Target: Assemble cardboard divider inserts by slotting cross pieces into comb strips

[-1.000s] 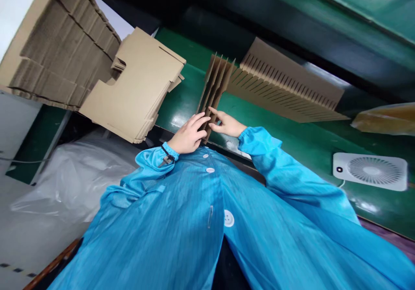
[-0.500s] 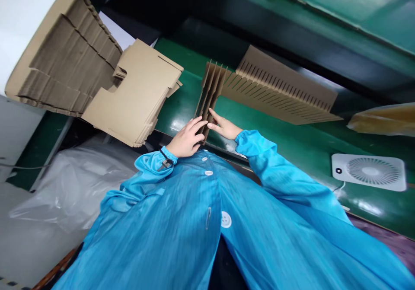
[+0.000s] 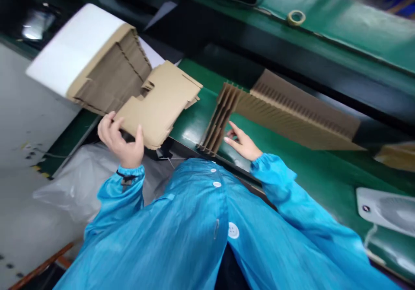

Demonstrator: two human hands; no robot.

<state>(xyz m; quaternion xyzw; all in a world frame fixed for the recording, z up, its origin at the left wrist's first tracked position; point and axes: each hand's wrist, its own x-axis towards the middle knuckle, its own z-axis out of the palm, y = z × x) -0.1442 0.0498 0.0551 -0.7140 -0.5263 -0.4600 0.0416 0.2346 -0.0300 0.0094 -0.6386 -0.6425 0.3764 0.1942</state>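
Note:
My left hand (image 3: 121,141) is at the near left edge of a stack of flat cardboard pieces (image 3: 158,102), its fingers spread over the edge. Whether it grips a sheet cannot be made out. My right hand (image 3: 243,142) has thumb and forefinger apart, just right of several upright cardboard dividers (image 3: 218,117); I cannot tell if a fingertip touches them. Those dividers stand in the left end of a long slotted cardboard strip (image 3: 292,125), which is folded along its length, with rows of slits running off to the right.
A larger bundle of cardboard (image 3: 113,71) under a white cover (image 3: 79,43) stands at the left. On the green bench (image 3: 311,186) lies a white fan (image 3: 389,210). A tape roll (image 3: 296,18) rests on the back ledge. Clear plastic sheeting (image 3: 74,182) hangs below left.
My left hand has left the dividers and moved left to the cardboard stack. My right hand has drawn slightly away from the dividers. The camera view has shifted.

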